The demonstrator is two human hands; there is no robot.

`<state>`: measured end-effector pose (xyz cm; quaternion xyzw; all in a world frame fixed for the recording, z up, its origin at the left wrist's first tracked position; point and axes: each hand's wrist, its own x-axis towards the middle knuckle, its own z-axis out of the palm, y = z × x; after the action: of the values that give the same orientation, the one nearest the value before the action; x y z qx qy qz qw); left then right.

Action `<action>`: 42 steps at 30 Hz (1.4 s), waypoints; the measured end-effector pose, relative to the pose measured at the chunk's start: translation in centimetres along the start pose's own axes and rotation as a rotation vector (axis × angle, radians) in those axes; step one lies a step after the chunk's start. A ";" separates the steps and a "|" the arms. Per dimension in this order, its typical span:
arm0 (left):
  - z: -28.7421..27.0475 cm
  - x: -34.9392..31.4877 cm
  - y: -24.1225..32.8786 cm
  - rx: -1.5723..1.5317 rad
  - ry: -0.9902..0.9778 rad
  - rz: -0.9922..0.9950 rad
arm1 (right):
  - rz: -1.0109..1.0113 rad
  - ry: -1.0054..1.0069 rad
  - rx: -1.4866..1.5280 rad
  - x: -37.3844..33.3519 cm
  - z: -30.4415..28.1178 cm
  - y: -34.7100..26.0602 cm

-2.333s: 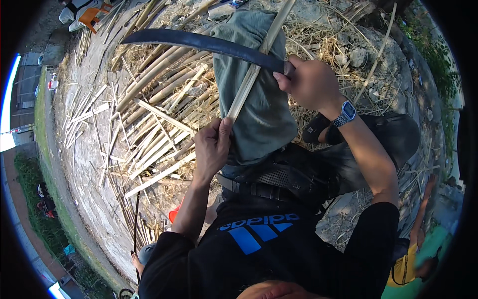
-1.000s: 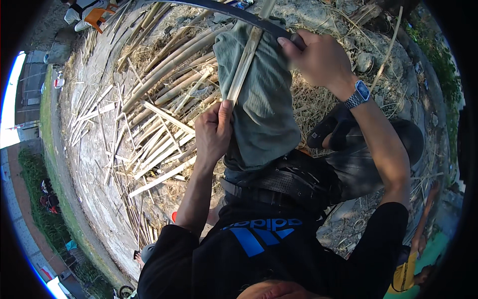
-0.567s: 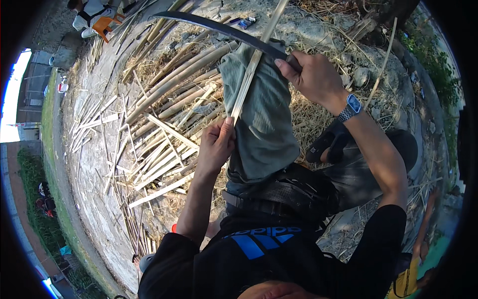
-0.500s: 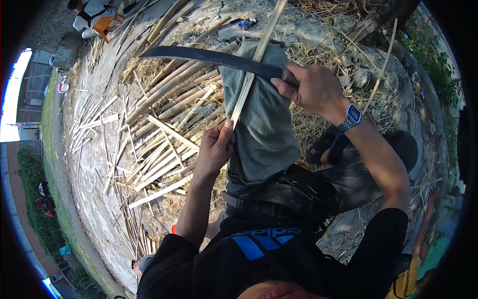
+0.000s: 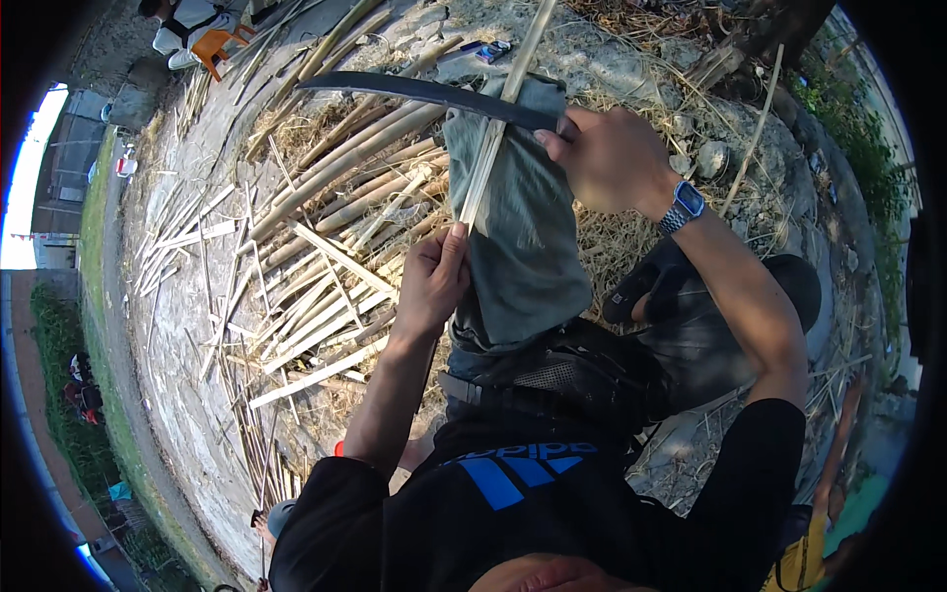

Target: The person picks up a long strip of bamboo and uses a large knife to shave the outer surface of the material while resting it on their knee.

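Note:
My left hand [image 5: 434,276] is closed on the near end of a long, pale bamboo strip [image 5: 480,185], its thumb lying along the top. The strip slants away over a grey-green cloth [image 5: 523,257] draped on my leg. My right hand [image 5: 617,158] grips the handle end of a machete [image 5: 424,91], whose long, dark, curved blade points left. The blade crosses the strip and appears to touch it, well beyond my left hand. Most of the handle is hidden by my fingers.
Bamboo poles [image 5: 335,187] and split strips [image 5: 321,326] lie heaped on the ground to the left. A thin stick [image 5: 758,133] and a tree trunk [image 5: 774,39] are at the right. A person sits near an orange chair [image 5: 213,49] at far left. Another person's yellow garment [image 5: 804,553] shows lower right.
The machete and my right hand have shifted slightly; the blade still lies across the bamboo strip. My left hand keeps its hold, and the whole view has tilted a little.

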<state>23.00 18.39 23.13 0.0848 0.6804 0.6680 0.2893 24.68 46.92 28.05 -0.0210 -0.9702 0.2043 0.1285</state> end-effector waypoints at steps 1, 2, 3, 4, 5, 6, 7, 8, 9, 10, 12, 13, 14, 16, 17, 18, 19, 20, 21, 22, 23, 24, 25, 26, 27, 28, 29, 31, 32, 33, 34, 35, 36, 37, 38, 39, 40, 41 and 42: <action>0.0 0.2 0.2 -0.012 0.011 -0.032 | -0.007 -0.001 -0.004 -0.2 0.4 -0.2; 0.1 0.3 0.3 -0.024 0.021 -0.064 | -0.012 0.033 -0.030 -0.8 1.1 -0.4; 0.0 0.2 0.3 -0.017 0.013 -0.060 | -0.004 0.078 -0.054 -1.2 1.7 -0.5; -0.2 -0.7 0.0 0.002 0.019 -0.083 | -0.080 0.056 -0.078 -1.8 1.5 -0.8; -0.4 -1.0 -0.2 0.022 0.024 -0.108 | -0.080 0.059 -0.073 -0.8 1.0 0.2; -0.6 -1.7 -0.6 -0.029 -0.007 -0.104 | -0.027 0.088 -0.077 -0.3 0.3 1.4; -0.2 -2.7 -0.3 -0.032 -0.011 -0.127 | 0.028 0.109 -0.082 -0.2 -0.4 2.6; 0.3 -3.2 0.6 -0.023 0.003 -0.138 | 0.152 0.105 -0.065 0.6 -0.6 3.7; 0.5 -2.7 1.2 -0.016 0.006 -0.135 | 0.149 0.105 -0.070 0.1 -0.3 3.2; 0.2 -2.4 0.4 -0.029 0.006 -0.126 | 0.051 0.102 -0.023 -1.0 0.5 1.8; -0.4 -2.4 -0.7 0.012 0.010 -0.135 | -0.117 0.024 -0.040 -3.2 1.5 -0.8; -0.7 -2.7 -1.0 0.057 0.007 -0.149 | -0.112 0.020 -0.039 -2.8 1.4 -0.4; -1.1 -2.7 -1.1 0.035 0.018 -0.131 | -0.116 0.039 -0.016 -1.7 1.2 0.4; -1.3 -3.9 0.0 0.022 -0.016 -0.157 | -0.026 0.188 0.001 0.0 0.6 3.5; -1.7 -4.1 0.1 0.020 -0.042 -0.154 | 0.102 0.209 -0.033 1.0 -0.9 5.3; -2.1 -4.8 -0.2 0.023 -0.049 -0.155 | 0.163 0.198 -0.046 1.2 -1.5 7.1; -2.8 -4.6 -0.8 0.066 -0.060 -0.162 | 0.217 0.197 -0.061 2.1 -2.2 7.7; -3.3 -4.3 -1.1 0.109 -0.074 -0.170 | 0.184 0.190 -0.023 1.1 -1.6 7.6; -3.6 -4.4 -1.7 0.141 -0.017 -0.171 | 0.131 0.170 0.023 0.0 -0.5 6.0; -3.6 -4.4 -2.0 0.214 -0.020 -0.134 | 0.168 0.048 -0.009 -1.3 -0.7 3.9; -3.7 -4.9 -2.0 0.294 -0.010 -0.100 | 0.159 0.036 0.004 -2.5 -0.2 2.5; -3.9 -5.4 -2.2 0.336 -0.032 -0.110 | -0.007 0.056 -0.021 -3.7 0.3 1.2; -3.9 -6.0 -2.5 0.335 -0.029 -0.123 | -0.176 0.078 -0.043 -4.4 0.7 0.6; -3.8 -6.7 -2.9 0.425 -0.004 -0.075 | -0.211 0.060 -0.073 -4.2 0.4 0.7; -3.7 -6.8 -2.8 0.518 0.005 -0.014 | -0.202 0.063 -0.075 -3.8 0.2 1.8; -3.8 -6.9 -2.7 0.555 -0.017 -0.036 | -0.099 0.088 -0.065 -3.4 -0.2 4.0; -3.9 -7.0 -2.6 0.555 -0.029 -0.024 | -0.002 0.118 -0.055 -2.7 -0.7 6.2; -3.9 -7.6 -3.1 0.668 0.038 0.062 | 0.224 0.234 -0.123 -1.5 -1.2 11.1; -3.9 -7.3 -3.3 0.720 0.082 0.115 | 0.225 0.226 -0.125 -2.2 -0.8 12.3; -3.7 -7.2 -3.2 0.720 0.096 0.121 | 0.274 0.267 -0.060 -2.1 -1.0 12.5; -3.4 -7.0 -3.0 0.764 0.144 0.160 | 0.324 0.308 0.004 -1.8 -1.0 12.8; -3.2 -6.6 -2.8 0.807 0.189 0.199 | 0.315 0.311 0.004 -1.9 -1.0 13.1; -3.5 -6.0 -2.7 0.874 0.190 0.310 | 0.278 0.346 0.077 -2.6 -1.2 11.6; -2.8 -5.8 -2.3 0.842 0.265 0.288 | 0.241 0.379 0.153 -3.4 -1.5 9.8; -2.2 -5.1 -1.9 0.833 0.307 0.324 | 0.186 0.411 0.177 -3.3 -2.2 7.4; -1.7 -4.2 -1.5 0.822 0.339 0.365 | 0.185 0.407 0.176 -3.5 -2.6 5.7; -1.4 -3.0 -1.1 0.828 0.342 0.398 | 0.134 0.387 0.229 -3.3 -2.8 4.4; -1.2 -2.0 -0.6 0.834 0.346 0.432 | 0.082 0.365 0.282 -3.3 -2.9 3.1; -0.9 -1.0 -0.2 0.922 0.357 0.456 | 0.056 0.324 0.284 -3.4 -2.9 1.9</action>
<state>23.43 17.09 23.19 0.2335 0.9057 0.3502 -0.0504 28.67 49.49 29.00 -0.0620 -0.8974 0.3364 0.2787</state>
